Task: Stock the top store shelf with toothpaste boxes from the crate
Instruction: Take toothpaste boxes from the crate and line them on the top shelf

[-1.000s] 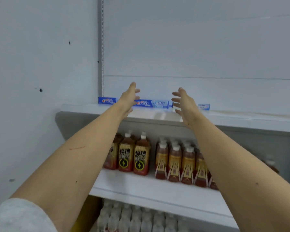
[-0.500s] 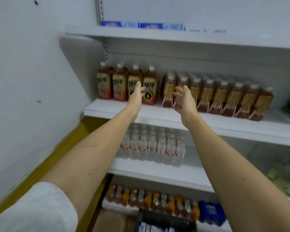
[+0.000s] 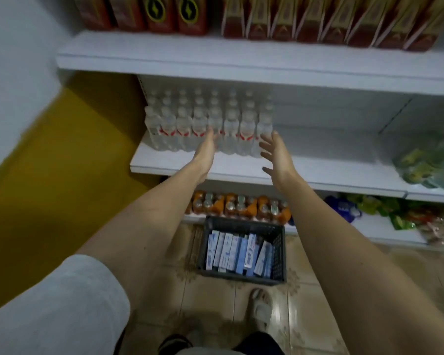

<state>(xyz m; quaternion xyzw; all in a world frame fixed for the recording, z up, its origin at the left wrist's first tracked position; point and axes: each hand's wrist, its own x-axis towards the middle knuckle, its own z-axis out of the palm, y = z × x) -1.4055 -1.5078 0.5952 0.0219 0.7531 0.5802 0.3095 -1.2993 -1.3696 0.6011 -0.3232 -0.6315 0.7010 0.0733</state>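
Crate (image 3: 280,249), dark plastic with slotted walls, sits on tiled floor (image 3: 215,290) below the hands. Toothpaste boxes (image 3: 237,251) fill it, standing on edge in a row, packed side by side; rightmost ones lean. Boxes are long, narrow, white and blue with small red marks; print too blurred to read.

Left hand (image 3: 204,152) is above the crate, fingers straight and together, holding nothing, seen against the water bottles (image 3: 208,124); contact cannot be told. Right hand (image 3: 277,156) is right of it, fingers spread and relaxed, holding nothing. Both forearms reach forward, one on each side of the crate.

Water bottles stand in tight rows on a white shelf (image 3: 331,172) above the crate. Orange-capped bottles (image 3: 239,206) line the low shelf just behind the crate. Red-labelled bottles (image 3: 318,19) are on the shelf above the water. Green packets (image 3: 431,165) lie right of the crate, well apart. A sandalled foot (image 3: 260,307) stands just in front of the crate. Top shelf is out of view.
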